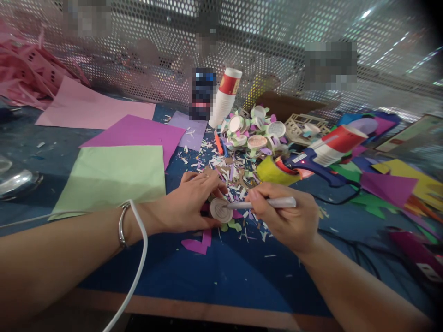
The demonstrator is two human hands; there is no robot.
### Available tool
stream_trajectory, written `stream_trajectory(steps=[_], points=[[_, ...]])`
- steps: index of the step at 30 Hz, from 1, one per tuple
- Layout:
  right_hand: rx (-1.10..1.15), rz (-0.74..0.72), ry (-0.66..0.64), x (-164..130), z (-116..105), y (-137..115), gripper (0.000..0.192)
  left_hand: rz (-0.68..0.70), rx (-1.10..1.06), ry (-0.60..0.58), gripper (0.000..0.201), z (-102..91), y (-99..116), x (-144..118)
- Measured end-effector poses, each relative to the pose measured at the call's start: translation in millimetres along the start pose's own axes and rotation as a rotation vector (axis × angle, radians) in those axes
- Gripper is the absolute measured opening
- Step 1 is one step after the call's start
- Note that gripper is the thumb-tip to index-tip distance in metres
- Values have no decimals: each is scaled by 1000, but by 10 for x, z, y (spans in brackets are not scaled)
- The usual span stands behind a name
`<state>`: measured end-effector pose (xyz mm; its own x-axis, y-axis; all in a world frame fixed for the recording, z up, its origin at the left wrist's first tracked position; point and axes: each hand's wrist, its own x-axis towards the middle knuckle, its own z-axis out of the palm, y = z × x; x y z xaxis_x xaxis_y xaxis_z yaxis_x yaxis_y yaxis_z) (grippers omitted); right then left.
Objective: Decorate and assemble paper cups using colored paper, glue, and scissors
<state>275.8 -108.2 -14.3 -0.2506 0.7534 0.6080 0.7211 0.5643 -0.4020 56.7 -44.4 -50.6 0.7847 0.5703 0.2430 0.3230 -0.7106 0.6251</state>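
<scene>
- seen from the head camera, a round disc (218, 215) is held between two hands at the near edge of the paper scraps (228, 170), over a blue-covered table (242, 276).
- the left hand (192, 198) has the disc in a grasping grip by its left edge; the right hand (287, 214) has its grip closed around a slim silver tool (242, 205), tip at the disc's face.
- good practice here, in our judgement: hold the disc still, keep the left fingers clear of the tip, work in light, short strokes and turn the disc rather than twist the wrist.
- beyond lie a pile of discs (256, 140) and a blue glue gun (308, 159).
- on lettering: faint lines mark the held disc, whether writing or drawing one cannot tell; the glue gun's pale label and the red cup stack's (224, 99) yellow mark are too small to read.
</scene>
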Motion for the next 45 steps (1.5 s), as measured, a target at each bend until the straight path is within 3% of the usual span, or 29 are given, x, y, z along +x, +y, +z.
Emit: stream_trajectory(steps=[15,27,45], points=[[-18,25,-15,-9,-58,-18,29,0,-7,-3,49,-12,16,15],[100,21,-14,-20,37,-91,22,20,-9,14,48,5,-8,-1],[51,36,16,-37,35,-28,24,-9,-14,1,49,-4,6,9]])
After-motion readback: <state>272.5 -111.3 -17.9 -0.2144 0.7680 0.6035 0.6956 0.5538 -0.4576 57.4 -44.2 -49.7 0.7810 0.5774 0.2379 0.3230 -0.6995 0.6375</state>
